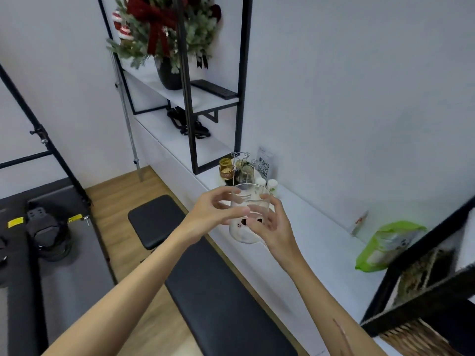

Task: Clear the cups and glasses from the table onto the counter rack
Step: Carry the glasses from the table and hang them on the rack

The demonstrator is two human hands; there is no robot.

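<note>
A clear glass cup (250,199) with small dark printed marks near its base is held up in the air in front of me, over the edge of the white counter (321,242). My right hand (270,224) grips it from the right and below. My left hand (216,209) has its fingers curled round the cup's left side. Behind the cup, a wire cup rack (240,165) stands on the counter, with an amber glass (226,168) and a clear glass (246,173) hung on it.
A QR-code sign (264,165) and small white bottles (272,186) stand beside the rack. A green bag (385,245) lies on the counter to the right. Black padded benches (213,286) run below the counter. Black-framed shelves (190,98) hold a potted plant.
</note>
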